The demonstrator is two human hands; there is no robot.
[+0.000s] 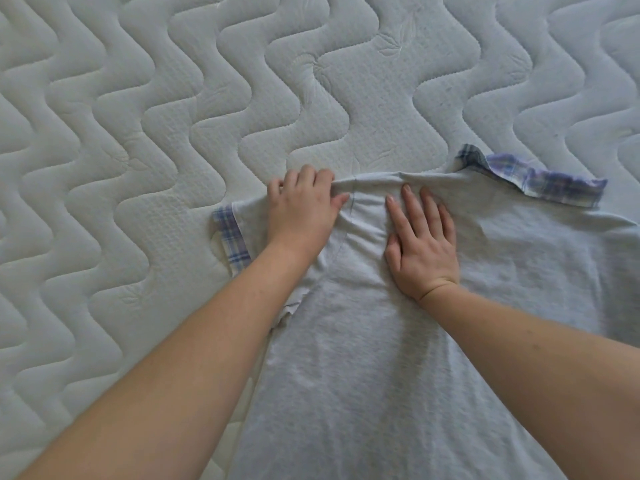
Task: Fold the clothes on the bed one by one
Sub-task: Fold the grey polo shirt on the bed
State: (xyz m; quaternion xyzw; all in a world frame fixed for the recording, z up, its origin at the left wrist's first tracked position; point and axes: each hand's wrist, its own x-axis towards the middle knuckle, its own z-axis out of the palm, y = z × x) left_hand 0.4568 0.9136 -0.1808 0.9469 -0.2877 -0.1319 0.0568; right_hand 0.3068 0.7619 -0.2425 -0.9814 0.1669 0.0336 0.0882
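Note:
A light grey shirt (363, 358) with blue plaid trim lies spread on the bed, running from the bottom edge up to the middle. One plaid cuff (231, 239) shows at the left, and a plaid collar strip (540, 178) lies at the upper right. My left hand (301, 209) grips the shirt's top fold near the shoulder, fingers curled over the cloth. My right hand (420, 237) rests flat on the shirt just right of it, fingers straight and spread, pressing the fabric down.
The white quilted mattress (156, 133) with a wavy stitched pattern fills the view to the left, beyond the shirt and at the upper right. No other clothes are in view.

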